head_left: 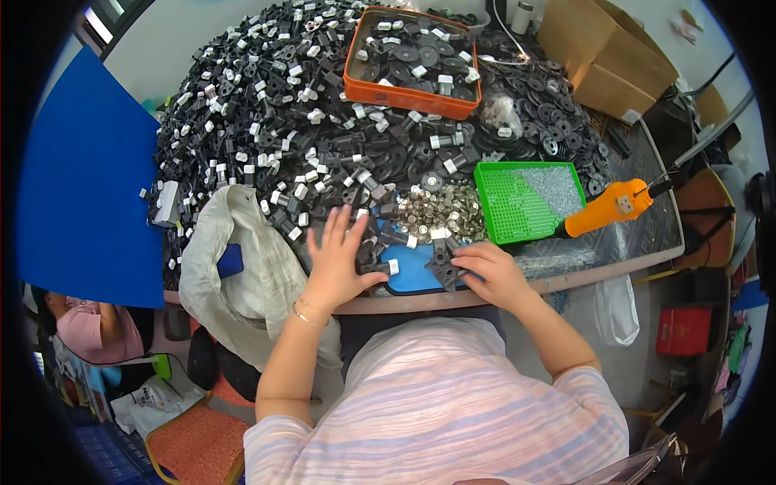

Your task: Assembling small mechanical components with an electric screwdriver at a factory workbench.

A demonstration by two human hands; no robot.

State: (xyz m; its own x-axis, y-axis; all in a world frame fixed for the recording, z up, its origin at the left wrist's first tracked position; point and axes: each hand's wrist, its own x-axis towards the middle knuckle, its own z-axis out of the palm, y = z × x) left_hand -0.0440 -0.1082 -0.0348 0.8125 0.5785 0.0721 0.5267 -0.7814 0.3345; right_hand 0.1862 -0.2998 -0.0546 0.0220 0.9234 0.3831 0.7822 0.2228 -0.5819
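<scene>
My left hand [333, 260] is open, its fingers spread at the front edge of a heap of black plastic parts with white ends [267, 121]. Next to its thumb lies one such black part with a white end [377, 267]. My right hand [495, 273] pinches a star-shaped black plastic part [442, 267] with a white tip, over a blue mat [411, 267]. Just beyond the mat is a pile of small shiny metal discs [440, 212]. A green tray [487, 206] of tiny silvery pieces stands beyond my right hand, beside an orange electric screwdriver [608, 208].
An orange tin [412, 99] with black discs sits in the heap, and a cardboard box [602, 61] stands at the far right. A whitish sack [234, 259] hangs over the table's left front edge. Another person in pink [93, 327] is at the lower left.
</scene>
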